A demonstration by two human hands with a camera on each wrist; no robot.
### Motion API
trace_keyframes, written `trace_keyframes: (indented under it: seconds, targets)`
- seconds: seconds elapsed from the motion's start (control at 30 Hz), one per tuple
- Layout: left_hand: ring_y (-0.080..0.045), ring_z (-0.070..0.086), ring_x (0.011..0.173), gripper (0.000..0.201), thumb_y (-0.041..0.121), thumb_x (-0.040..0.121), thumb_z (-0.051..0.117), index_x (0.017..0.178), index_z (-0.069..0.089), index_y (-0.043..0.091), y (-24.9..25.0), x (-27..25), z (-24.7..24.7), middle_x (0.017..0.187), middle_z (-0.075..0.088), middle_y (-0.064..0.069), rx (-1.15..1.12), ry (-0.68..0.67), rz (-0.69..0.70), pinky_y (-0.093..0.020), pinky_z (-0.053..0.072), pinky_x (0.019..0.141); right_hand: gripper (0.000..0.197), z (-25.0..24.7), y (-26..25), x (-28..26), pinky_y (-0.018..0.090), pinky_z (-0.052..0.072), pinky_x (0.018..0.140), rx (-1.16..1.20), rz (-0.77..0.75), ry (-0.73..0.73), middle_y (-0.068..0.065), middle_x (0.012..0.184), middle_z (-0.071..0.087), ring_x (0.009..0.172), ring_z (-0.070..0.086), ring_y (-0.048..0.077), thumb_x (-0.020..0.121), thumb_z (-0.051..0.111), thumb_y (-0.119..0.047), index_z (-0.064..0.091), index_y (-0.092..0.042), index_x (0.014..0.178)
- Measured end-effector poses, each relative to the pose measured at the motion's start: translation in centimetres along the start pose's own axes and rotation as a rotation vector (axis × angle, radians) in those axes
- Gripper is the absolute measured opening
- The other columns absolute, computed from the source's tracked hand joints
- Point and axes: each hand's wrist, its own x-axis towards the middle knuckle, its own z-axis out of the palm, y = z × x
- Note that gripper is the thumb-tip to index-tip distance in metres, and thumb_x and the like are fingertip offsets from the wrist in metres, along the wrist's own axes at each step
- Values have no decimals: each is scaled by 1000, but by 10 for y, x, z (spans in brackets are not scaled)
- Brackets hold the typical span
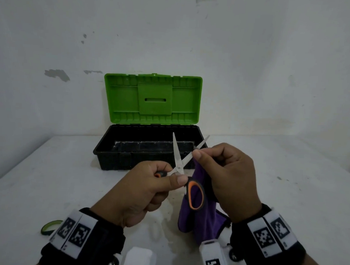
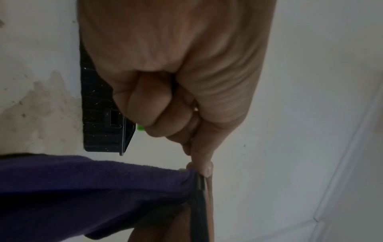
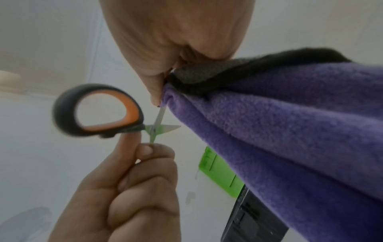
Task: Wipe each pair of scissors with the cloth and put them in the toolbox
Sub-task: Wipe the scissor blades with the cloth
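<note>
A pair of scissors with black and orange handles is held in the air with its blades spread apart. My left hand grips it by the handles near the pivot. My right hand pinches a purple cloth around the right blade. In the right wrist view the cloth hangs from the fingers and the scissors show one handle loop and the crossed blades. The toolbox, black with a raised green lid, stands behind the hands. The left wrist view shows the cloth and the toolbox.
The toolbox stands on a white table against a white wall. A green and black ring-shaped object lies at the table's front left, partly hidden by my left wrist.
</note>
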Motion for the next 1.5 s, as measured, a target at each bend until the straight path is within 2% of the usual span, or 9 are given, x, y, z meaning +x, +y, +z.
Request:
trace_keyframes:
  seconds: [0.1, 0.27, 0.47, 0.57, 0.7, 0.87, 1.07, 1.23, 1.5]
  targets:
    - [-9, 16, 42, 20, 24, 71, 77, 59, 61, 21, -1, 0, 0, 52, 26, 2, 9, -5, -6, -18, 11, 40, 11, -3, 4, 7, 22, 51, 61, 30, 18, 89, -2, 69, 74, 62, 67, 9, 79, 81, -19, 73, -17, 73]
    - [-9, 16, 42, 23, 23, 69, 79, 66, 56, 16, -4, -3, -5, 53, 24, 1, 7, 5, -11, -20, 9, 41, 12, -1, 1, 0, 19, 48, 57, -14, 21, 27, -4, 64, 72, 57, 63, 6, 78, 82, -21, 73, -17, 72]
    - [-9, 18, 41, 31, 22, 71, 81, 77, 54, 9, -4, 0, -4, 53, 26, 1, 33, -7, -10, -19, 11, 40, 13, -6, 1, 6, 18, 49, 56, 49, 42, 103, -3, 65, 73, 57, 64, 6, 80, 81, -19, 71, -17, 70]
    - [-9, 18, 41, 30, 22, 72, 83, 75, 55, 11, -5, 0, -6, 53, 26, 0, 31, -15, -9, -18, 13, 39, 13, -4, -2, 0, 21, 49, 57, 23, 41, 63, -2, 65, 73, 57, 63, 8, 79, 81, -20, 71, -21, 69]
    - [-9, 17, 42, 28, 22, 70, 81, 74, 55, 11, -7, 1, -5, 54, 26, 0, 30, -9, -15, -17, 14, 38, 14, -8, 2, 7, 26, 51, 59, 97, 74, 132, 0, 66, 73, 58, 64, 10, 79, 81, -19, 72, -22, 68]
    - [-9, 18, 41, 23, 23, 68, 80, 61, 59, 20, -5, -2, -5, 51, 27, 1, 31, -18, -7, -19, 13, 40, 13, -4, -1, -1, 24, 52, 60, 19, 33, 64, -1, 67, 74, 61, 67, 11, 78, 80, -22, 72, -24, 69]
    - [-10, 18, 42, 23, 26, 66, 80, 58, 59, 23, -5, -2, -2, 51, 27, 1, 65, -4, 4, -19, 15, 40, 14, -7, 3, 3, 25, 52, 60, 63, 49, 125, -1, 67, 74, 61, 66, 11, 79, 80, -21, 71, -23, 68]
    - [-11, 18, 43, 29, 24, 67, 81, 69, 54, 14, -7, -3, -2, 53, 26, 0, 90, 30, 24, -20, 15, 42, 12, -10, 1, 1, 28, 50, 59, 38, 44, 93, 1, 66, 73, 59, 64, 11, 78, 81, -23, 72, -21, 69]
    - [-12, 20, 41, 27, 28, 63, 83, 66, 59, 16, -5, -7, -1, 49, 30, -1, 132, 49, 44, -21, 17, 41, 9, -11, -1, 1, 29, 52, 59, 78, 70, 101, 3, 68, 74, 60, 66, 14, 75, 80, -28, 74, -23, 69]
